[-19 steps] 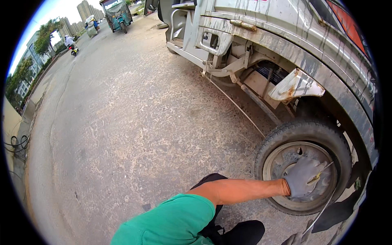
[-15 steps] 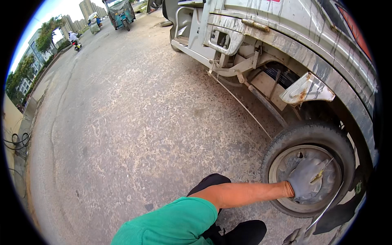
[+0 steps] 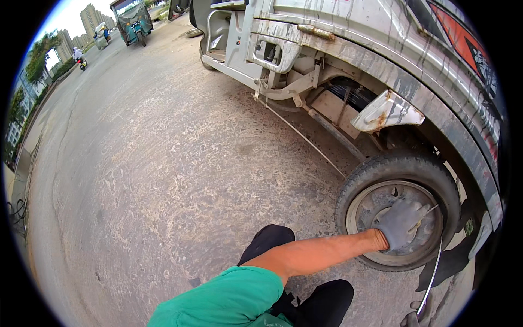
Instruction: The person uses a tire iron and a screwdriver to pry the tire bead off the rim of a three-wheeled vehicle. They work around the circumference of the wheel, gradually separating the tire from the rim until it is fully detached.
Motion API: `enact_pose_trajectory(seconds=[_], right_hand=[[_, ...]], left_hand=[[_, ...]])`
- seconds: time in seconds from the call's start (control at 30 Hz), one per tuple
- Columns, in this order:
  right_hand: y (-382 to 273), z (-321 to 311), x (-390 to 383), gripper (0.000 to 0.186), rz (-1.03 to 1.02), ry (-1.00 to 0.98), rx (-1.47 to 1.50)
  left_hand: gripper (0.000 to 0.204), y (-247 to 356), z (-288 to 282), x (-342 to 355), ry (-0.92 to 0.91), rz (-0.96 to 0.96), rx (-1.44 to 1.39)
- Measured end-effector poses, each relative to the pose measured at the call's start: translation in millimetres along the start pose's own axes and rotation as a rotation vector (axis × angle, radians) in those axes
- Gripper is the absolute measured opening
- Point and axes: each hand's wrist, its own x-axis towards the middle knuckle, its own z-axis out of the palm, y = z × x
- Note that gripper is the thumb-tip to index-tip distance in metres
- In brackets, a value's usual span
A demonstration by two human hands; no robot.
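Note:
In a grey glove, my left hand (image 3: 400,223) is closed in front of the wheel rim (image 3: 354,210). A slim tool with a metal tip (image 3: 433,208) sticks out of its fingers toward the rim's right edge; the rest is hidden in the grip. The black tyre (image 3: 357,185) stands upright at the vehicle's rear corner. At the lower right my gloved right hand (image 3: 417,319), partly cut off by the view's edge, grips a long thin metal rod (image 3: 433,278). The rod slants up to the tyre's right side, where I cannot tell if its end is hooked.
A dirty silver three-wheeled vehicle (image 3: 381,49) fills the right, with a rusty bracket (image 3: 387,113) above the tyre. A thin rod (image 3: 305,139) hangs along its underside. Another three-wheeler (image 3: 132,24) and a rider (image 3: 79,57) are far off on the concrete road (image 3: 163,163).
The whole view has shifted, so the vehicle and wheel sit further left. My right hand and its rod have swung to a steeper slant. The left hand stays at the rim.

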Motion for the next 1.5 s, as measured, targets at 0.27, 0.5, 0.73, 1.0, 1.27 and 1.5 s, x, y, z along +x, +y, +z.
enact_pose_trajectory(seconds=[0.27,0.5,0.73,1.0,1.27,1.5], right_hand=[[18,-47,15,0.059,0.018,0.052,-0.04],[4,-102,14,0.051,0.173,0.001,-0.007],[4,-135,66,0.05,0.225,-0.161,0.091],[10,-201,154,0.049,0.311,-0.35,0.068],[-20,-97,66,0.043,0.263,0.043,0.044],[-53,-135,95,0.041,0.269,-0.041,-0.104]], left_hand=[[0.053,19,11,9,0.074,0.022,0.068],[0.056,21,31,9,0.091,0.171,0.087],[0.052,28,20,9,0.007,0.035,0.083],[0.052,30,27,15,0.068,0.162,0.058],[0.056,19,19,9,-0.027,0.071,0.091],[0.056,15,23,9,-0.035,0.104,0.04]])
